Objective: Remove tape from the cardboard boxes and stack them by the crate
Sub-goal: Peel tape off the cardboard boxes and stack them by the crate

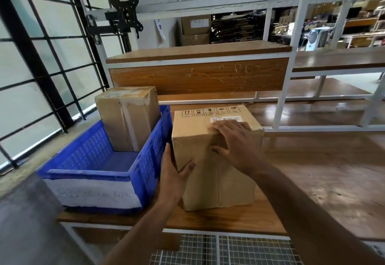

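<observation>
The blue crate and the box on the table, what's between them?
Only the left hand, pressed against the box beside the blue crate, in the head view.

The near cardboard box (216, 160) carries a row of black handling symbols along its top, one with upward arrows, and a white barcode label (226, 119) too small to read. Faint handwriting on the blue crate (98, 160)'s white label (93, 195) is illegible.
</observation>
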A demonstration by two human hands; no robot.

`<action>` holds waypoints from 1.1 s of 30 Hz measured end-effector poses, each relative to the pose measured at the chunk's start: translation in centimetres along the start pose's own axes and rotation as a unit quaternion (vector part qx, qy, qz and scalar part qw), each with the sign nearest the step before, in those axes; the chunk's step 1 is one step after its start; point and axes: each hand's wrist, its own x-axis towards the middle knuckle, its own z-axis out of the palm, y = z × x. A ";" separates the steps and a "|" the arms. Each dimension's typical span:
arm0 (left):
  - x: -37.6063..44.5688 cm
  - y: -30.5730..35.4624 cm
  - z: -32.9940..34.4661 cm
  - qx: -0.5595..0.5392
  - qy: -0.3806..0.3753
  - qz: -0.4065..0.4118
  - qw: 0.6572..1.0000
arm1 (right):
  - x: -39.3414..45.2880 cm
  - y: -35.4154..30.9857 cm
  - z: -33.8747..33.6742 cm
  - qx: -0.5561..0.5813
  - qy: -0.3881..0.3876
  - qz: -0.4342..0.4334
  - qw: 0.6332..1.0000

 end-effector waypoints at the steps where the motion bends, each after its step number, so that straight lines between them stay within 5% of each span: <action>1: 0.5 1.0 -0.4 0.011 0.021 0.041 0.999 | 0.1 0.7 -0.5 -0.009 -0.005 0.011 1.000; 6: 4.2 5.6 -2.1 0.147 0.025 0.289 0.946 | 0.0 3.3 -1.6 -0.056 -0.033 0.043 0.997; 9: 5.8 5.8 -2.3 0.225 -0.022 0.337 0.914 | -0.2 3.4 -0.7 -0.082 -0.019 0.041 0.996; 12: 6.4 4.9 -2.1 0.232 0.024 0.384 0.893 | -0.5 3.4 0.0 -0.084 0.004 0.041 0.996; 21: 7.1 4.2 -1.8 0.243 0.055 0.453 0.856 | -0.5 4.1 0.5 -0.065 0.022 0.030 0.997; 33: 7.2 3.8 -1.5 0.217 0.079 0.466 0.855 | -0.6 4.1 1.3 -0.071 0.050 0.024 0.996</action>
